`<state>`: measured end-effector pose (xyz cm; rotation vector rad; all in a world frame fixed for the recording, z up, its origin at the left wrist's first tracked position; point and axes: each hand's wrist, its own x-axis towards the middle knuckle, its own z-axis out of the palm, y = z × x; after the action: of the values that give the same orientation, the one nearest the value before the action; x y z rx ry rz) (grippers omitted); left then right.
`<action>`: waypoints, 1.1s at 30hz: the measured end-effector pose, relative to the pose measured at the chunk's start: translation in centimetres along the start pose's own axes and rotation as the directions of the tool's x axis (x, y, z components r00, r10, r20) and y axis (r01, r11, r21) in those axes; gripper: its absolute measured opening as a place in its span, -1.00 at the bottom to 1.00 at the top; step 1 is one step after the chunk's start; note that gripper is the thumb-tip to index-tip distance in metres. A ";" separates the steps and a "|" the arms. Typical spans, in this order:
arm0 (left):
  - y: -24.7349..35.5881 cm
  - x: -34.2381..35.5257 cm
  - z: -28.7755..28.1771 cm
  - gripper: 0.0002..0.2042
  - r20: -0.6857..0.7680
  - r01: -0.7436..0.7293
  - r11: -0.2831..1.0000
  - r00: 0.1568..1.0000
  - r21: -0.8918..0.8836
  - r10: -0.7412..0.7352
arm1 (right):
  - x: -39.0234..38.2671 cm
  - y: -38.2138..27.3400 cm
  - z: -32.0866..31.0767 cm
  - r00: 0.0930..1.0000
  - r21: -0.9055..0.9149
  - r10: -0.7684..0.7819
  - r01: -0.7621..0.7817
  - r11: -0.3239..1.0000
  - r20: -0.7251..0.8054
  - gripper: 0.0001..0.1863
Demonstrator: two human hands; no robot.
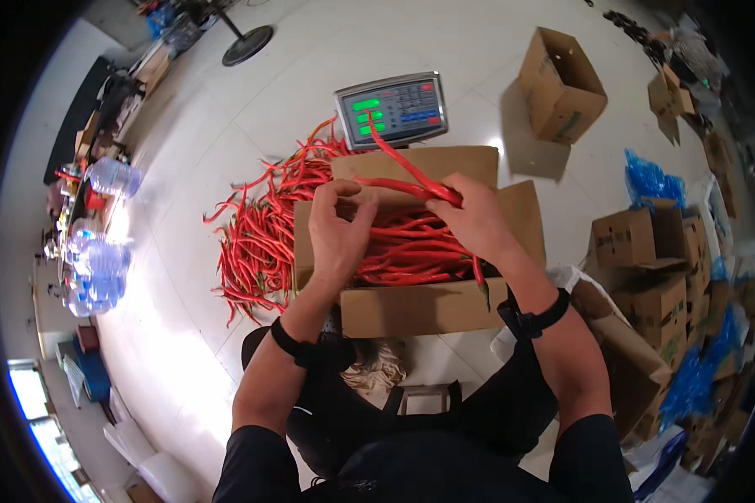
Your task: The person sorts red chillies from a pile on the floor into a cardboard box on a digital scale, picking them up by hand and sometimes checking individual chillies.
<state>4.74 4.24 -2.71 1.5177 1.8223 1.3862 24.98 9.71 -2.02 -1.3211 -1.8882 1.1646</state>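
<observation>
From the head camera, looking down, we see our two hands at the centre of the frame over an open cardboard box [419, 306] filled with long red chili peppers [411, 251]; our right hand [478, 220] is closed around a small bunch of peppers [411, 178] whose tips arc up toward the top centre, while our left hand [340, 230] is curled with fingertips pinching at the near end of the same bunch; to do this well, we judge the stems should be gathered evenly and gripped lightly so the thin pods do not snap; left of centre a loose heap of peppers [256, 243] lies on the pale floor [193, 352], touching the box; at top centre a weighing scale display [393, 109] sits just behind the box; an empty carton [560, 84] stands at upper right, more cartons [637, 239] crowd the right edge, and water bottles [101, 268] sit at far left; nothing blocks our hands.
</observation>
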 end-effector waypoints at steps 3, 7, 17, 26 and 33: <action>-2.1 0.3 -2.2 -0.68 0.237 0.326 0.914 0.933 -0.242 -0.270 | 0.7 -1.0 2.1 0.999 0.067 -0.030 0.031 0.997 -0.016 -0.76; -1.4 0.1 -2.0 -0.71 0.524 0.642 0.516 0.765 -0.567 -0.375 | 0.7 -1.9 2.9 0.990 0.118 -0.038 0.022 0.993 0.133 -0.77; -1.8 -0.1 -3.0 -0.71 0.562 0.627 0.444 0.776 -0.640 -0.286 | 0.2 -2.2 3.6 0.980 0.158 -0.132 0.108 0.982 0.151 -0.80; -1.5 -0.3 -2.0 -0.76 0.563 0.609 0.447 0.788 -0.655 -0.248 | -0.4 -2.7 1.9 0.994 0.158 -0.083 0.071 0.985 0.068 -0.84; -1.6 -0.2 -1.4 -0.73 0.592 0.631 0.429 0.770 -0.647 -0.239 | -0.7 -2.7 1.4 0.993 0.117 -0.106 0.098 0.988 0.060 -0.82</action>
<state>2.86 3.58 -3.57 0.6377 0.9098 1.2122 22.87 8.25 -0.22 -1.1241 -1.8824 1.2572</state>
